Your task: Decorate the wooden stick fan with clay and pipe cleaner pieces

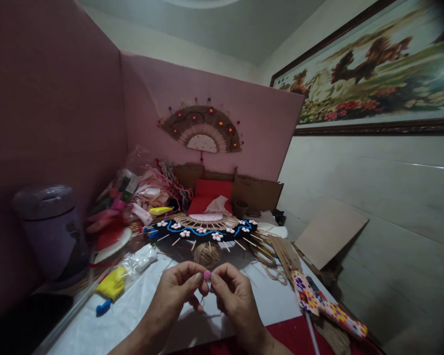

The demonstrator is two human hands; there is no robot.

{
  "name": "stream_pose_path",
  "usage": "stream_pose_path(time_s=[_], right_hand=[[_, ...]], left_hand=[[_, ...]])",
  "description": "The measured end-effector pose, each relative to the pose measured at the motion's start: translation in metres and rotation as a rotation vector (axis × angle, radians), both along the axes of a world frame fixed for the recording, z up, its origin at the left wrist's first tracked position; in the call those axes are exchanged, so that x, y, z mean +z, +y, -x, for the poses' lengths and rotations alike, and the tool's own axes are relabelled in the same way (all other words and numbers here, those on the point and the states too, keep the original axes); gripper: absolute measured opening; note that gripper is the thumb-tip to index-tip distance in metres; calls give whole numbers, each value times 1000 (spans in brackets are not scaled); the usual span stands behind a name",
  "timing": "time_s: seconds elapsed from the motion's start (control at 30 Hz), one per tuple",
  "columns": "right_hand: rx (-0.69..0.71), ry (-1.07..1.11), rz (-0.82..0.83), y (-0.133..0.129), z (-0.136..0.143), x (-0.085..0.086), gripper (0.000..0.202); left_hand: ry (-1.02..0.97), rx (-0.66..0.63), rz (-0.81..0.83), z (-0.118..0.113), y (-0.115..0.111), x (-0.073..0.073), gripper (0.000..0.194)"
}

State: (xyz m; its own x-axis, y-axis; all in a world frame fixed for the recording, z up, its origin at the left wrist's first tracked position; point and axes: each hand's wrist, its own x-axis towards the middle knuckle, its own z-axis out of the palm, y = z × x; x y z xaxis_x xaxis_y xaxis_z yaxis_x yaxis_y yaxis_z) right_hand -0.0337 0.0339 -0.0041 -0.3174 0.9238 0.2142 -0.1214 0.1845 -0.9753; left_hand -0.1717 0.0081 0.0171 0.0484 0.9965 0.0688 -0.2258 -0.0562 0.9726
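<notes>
Pinching small, round pink piece (207, 274) with left hand (177, 292) and right hand (239, 297), lower centre, apparently shaping it. Next, probably calls for light pressure.

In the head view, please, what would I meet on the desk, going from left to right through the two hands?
Purple lidded container → yellow lump → left hand → small pink ball → right hand → flower-patterned piece.
</notes>
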Motion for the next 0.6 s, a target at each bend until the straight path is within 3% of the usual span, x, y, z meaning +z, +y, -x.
stream_pose_path(time_s=[0.4,0.6], right_hand=[[5,-15,-40,-3,-2,3,27],[-38,-86,-102,-3,-2,3,27]], left_hand=[[11,14,11,-1,-2,4,27],[120,45,-44,0,0,1,24]])
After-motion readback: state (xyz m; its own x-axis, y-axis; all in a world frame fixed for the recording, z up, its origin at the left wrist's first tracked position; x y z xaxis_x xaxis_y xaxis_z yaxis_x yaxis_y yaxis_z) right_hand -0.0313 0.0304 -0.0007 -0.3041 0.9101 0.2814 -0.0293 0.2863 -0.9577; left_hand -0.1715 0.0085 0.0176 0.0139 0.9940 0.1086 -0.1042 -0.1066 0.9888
